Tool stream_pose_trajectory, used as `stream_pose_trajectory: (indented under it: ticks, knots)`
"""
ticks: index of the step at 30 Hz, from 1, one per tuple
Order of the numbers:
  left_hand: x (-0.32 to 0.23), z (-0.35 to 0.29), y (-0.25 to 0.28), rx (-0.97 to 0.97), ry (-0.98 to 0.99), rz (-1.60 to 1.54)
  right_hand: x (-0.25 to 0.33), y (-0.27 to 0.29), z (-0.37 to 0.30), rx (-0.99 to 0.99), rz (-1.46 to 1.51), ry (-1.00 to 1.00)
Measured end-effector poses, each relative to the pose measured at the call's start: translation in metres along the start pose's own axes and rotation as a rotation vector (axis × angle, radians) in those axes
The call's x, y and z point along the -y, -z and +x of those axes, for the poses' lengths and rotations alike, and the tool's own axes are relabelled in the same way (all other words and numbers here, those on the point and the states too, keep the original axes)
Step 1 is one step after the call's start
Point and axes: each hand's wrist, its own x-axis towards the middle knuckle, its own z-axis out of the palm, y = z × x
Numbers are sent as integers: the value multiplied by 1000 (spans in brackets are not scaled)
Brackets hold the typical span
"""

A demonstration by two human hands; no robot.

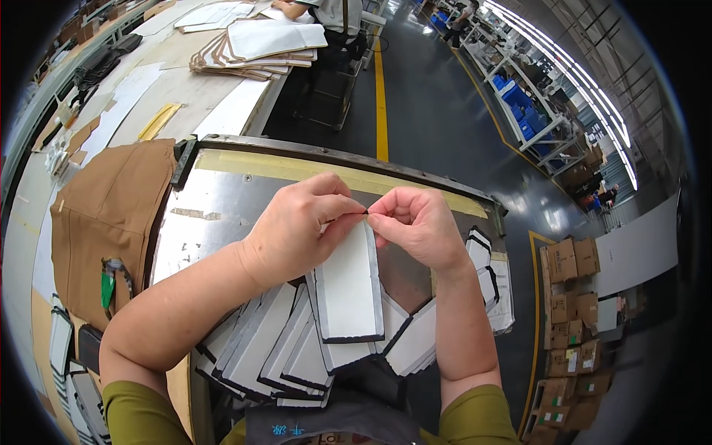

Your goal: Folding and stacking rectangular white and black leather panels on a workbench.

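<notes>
In front of me is a long white panel (pixel 350 293) with grey borders and a black edge, its far end raised to my fingertips. My left hand (pixel 305 216) is closed, pinching that end's black edge near the corner. Close against it, my right hand (pixel 417 225) pinches the same edge between thumb and forefinger. The exact spot they grip is partly hidden by the fingers. Beneath the panel, several similar white panels (pixel 278 337) with black edges lie fanned out along the near side of the metal-topped table (pixel 215 241).
A brown sheet (pixel 111 215) drapes over the table's left side. More edged panels (pixel 480 252) lie by my right forearm. Beyond stands a long worktable with stacked white pieces (pixel 271 38), where a person (pixel 337 15) works. Cardboard boxes (pixel 564 261) are piled at the right.
</notes>
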Motion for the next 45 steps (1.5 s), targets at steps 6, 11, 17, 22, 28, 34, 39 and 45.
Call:
stream_pose_trajectory:
  ticks: [6,11,17,22,28,34,39,45]
  knots:
    - [-3,2,5,73,59,-58,0,-3,-1,13,-65,47]
    - [-3,4,6,84,72,-113,-2,-4,0,13,-73,64]
    - [3,5,3,70,163,-241,-1,-3,1,22,-50,41]
    - [9,5,1,104,300,-406,-1,1,0,38,13,-7]
    - [7,8,7,222,554,-696,-1,2,0,2,-6,-26]
    - [9,9,9,263,622,-769,-1,1,-1,-5,-20,38]
    - [11,9,8,269,613,-786,1,1,-2,-8,-53,57]
    - [15,6,3,241,574,-765,-3,2,-1,-3,-49,51]
